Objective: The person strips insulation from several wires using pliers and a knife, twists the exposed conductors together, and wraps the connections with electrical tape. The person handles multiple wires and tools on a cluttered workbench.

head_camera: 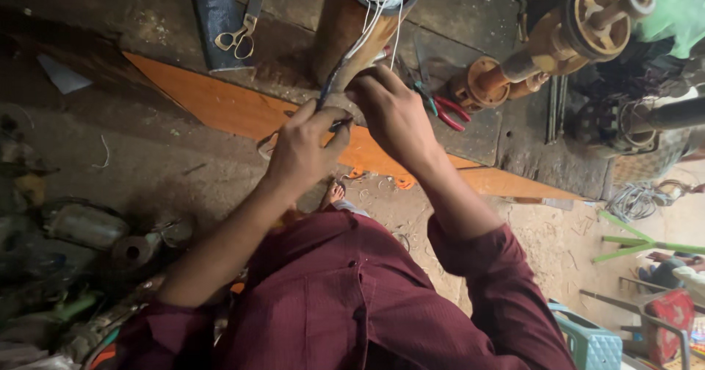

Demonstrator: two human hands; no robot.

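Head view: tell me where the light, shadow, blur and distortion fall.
Head view: daylight brightens the sandy ground at right, while the left clutter lies in deep shadow; the left hand and right hand are sharp and evenly lit on the sleeved wire bundle; edges bow with wide-angle distortion, and the corners are soft.

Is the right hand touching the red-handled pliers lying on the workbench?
Apart. The head view shows the right hand raised at the wire bundle, while the red-handled pliers lie on the workbench beyond it, with bench surface visible between them.
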